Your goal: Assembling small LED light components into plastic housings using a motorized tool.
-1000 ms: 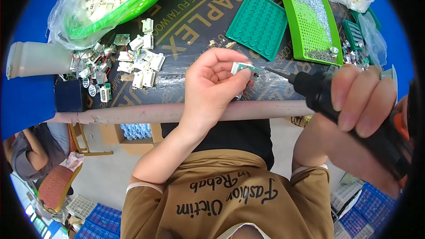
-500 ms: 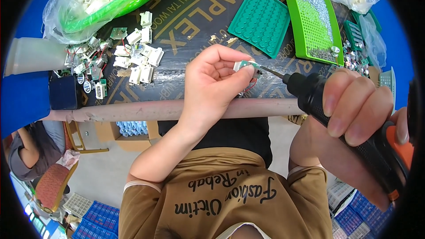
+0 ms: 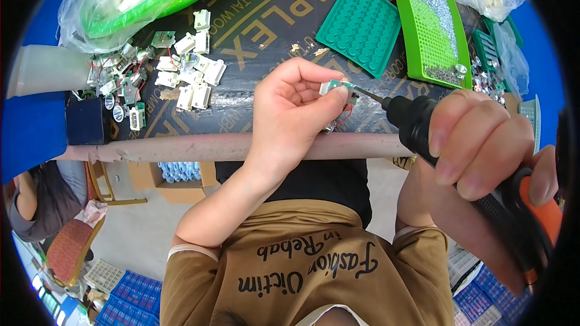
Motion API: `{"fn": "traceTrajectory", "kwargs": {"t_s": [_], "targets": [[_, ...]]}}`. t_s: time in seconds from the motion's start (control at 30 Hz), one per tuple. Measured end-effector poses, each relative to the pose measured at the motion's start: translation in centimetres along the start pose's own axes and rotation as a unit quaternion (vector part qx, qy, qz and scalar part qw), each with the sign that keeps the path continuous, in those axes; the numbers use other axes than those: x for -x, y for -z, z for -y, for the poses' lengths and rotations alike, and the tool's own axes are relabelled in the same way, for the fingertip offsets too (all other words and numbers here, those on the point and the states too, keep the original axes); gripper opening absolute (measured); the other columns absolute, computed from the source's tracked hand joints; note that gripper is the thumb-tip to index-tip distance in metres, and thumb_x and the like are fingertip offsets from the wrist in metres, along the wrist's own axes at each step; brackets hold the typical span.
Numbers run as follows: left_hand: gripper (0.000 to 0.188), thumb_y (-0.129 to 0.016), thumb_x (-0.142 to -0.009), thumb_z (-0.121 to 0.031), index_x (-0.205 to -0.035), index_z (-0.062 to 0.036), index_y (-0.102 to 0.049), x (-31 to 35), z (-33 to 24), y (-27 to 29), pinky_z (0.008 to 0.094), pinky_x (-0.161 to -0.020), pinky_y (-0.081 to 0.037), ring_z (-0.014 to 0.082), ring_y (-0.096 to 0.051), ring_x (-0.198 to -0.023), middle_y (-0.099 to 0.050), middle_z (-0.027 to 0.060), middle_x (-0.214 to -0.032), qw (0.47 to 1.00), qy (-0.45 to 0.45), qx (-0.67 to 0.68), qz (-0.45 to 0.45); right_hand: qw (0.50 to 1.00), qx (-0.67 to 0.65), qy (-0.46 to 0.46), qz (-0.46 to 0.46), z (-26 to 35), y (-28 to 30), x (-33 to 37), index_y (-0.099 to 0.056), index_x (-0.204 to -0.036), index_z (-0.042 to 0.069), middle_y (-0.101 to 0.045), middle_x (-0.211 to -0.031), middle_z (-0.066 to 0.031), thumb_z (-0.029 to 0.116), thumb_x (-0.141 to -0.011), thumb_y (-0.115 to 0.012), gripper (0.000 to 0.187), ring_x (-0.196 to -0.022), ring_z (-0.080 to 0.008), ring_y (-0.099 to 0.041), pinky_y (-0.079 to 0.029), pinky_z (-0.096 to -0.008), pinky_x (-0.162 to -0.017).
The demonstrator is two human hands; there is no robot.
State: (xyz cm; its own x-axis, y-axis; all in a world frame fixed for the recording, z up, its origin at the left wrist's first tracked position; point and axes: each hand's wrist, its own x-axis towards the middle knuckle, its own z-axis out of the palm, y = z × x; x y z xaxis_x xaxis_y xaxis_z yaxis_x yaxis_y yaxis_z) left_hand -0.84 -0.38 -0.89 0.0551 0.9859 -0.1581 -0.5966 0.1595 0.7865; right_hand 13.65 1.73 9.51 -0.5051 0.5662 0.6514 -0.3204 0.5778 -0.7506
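My left hand (image 3: 296,105) pinches a small white plastic housing with a green circuit board (image 3: 334,86) between thumb and fingertips, just above the table. Red wires hang below the board, and part of it is hidden by my thumb. My right hand (image 3: 483,142) is wrapped round a black and orange electric screwdriver (image 3: 411,122). Its thin bit points left, with the tip at the right end of the board; whether it touches a screw is too small to tell.
Several white housings (image 3: 193,96) and wired boards with reflectors (image 3: 124,84) lie at the left. A green basket (image 3: 181,15) holds more housings. Beyond my hands are a dark green dimpled tray (image 3: 359,27) and a light green tray (image 3: 432,24) with small metal screws. The padded table edge (image 3: 211,148) runs before me.
The screwdriver and my right hand have shifted slightly left. My left hand keeps its pinch on the board almost in place. The whole view has tilted very slightly.
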Motion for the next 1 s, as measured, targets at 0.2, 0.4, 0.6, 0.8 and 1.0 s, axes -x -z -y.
{"fn": "traceTrajectory", "kwargs": {"t_s": [0.2,0.4,0.6,0.8,1.0], "targets": [[0.013,-0.059,-0.076,0.006,-0.088,0.0017,-0.054,0.0,0.0,0.2,0.0197,-0.060,-0.049,0.0087,-0.059,-0.067,-0.060,0.0061,-0.079,1.000,0.003,-0.003,-0.006,1.000,0.012,0.000,-0.014,-0.4,-0.3,0.2,-0.047,-0.102,0.015,-0.051,-0.072,-0.0014,0.076,-0.052,-0.061,0.080,-0.055,-0.0131,-0.050,-0.038,-0.0271,-0.053],[0.012,-0.057,-0.079,0.004,-0.091,0.0019,-0.055,0.1,-0.3,0.4,0.0270,-0.069,-0.054,0.0122,-0.061,-0.073,-0.062,0.0105,-0.086,0.999,0.013,-0.027,0.019,0.999,0.028,0.003,-0.032,-0.7,-0.6,0.4,-0.048,-0.100,0.015,-0.052,-0.069,-0.0007,0.074,-0.052,-0.063,0.078,-0.053,-0.0127,-0.050,-0.039,-0.0263,-0.051],[0.012,-0.057,-0.080,0.003,-0.092,0.0020,-0.055,-0.3,-0.2,0.5,0.0285,-0.070,-0.053,0.0150,-0.062,-0.075,-0.063,0.0127,-0.088,0.998,0.040,-0.010,0.048,0.997,0.013,0.010,-0.071,0.0,1.7,1.1,-0.049,-0.100,0.013,-0.051,-0.068,-0.0012,0.075,-0.054,-0.059,0.078,-0.054,-0.0132,-0.048,-0.037,-0.0271,-0.052],[0.026,-0.056,-0.081,0.003,-0.105,0.0007,-0.049,-0.3,-0.3,-0.2,0.0295,-0.074,-0.051,0.0162,-0.060,-0.083,-0.061,0.0131,-0.093,0.997,0.003,-0.045,0.062,0.986,-0.053,0.025,-0.158,0.4,6.0,1.9,-0.052,-0.103,0.006,-0.046,-0.067,-0.0038,0.078,-0.060,-0.045,0.084,-0.059,-0.0153,-0.042,-0.031,-0.0304,-0.059],[0.035,-0.061,-0.078,0.003,-0.110,-0.0017,-0.049,-0.2,-0.4,-0.2,0.0209,-0.074,-0.045,0.0095,-0.056,-0.086,-0.060,0.0078,-0.096,0.996,0.046,-0.034,0.075,0.961,-0.045,0.071,-0.264,-2.2,12.6,1.4,-0.052,-0.100,-0.003,-0.051,-0.062,-0.0121,0.087,-0.060,-0.032,0.100,-0.055,-0.0220,-0.045,-0.037,-0.0337,-0.055]]}}
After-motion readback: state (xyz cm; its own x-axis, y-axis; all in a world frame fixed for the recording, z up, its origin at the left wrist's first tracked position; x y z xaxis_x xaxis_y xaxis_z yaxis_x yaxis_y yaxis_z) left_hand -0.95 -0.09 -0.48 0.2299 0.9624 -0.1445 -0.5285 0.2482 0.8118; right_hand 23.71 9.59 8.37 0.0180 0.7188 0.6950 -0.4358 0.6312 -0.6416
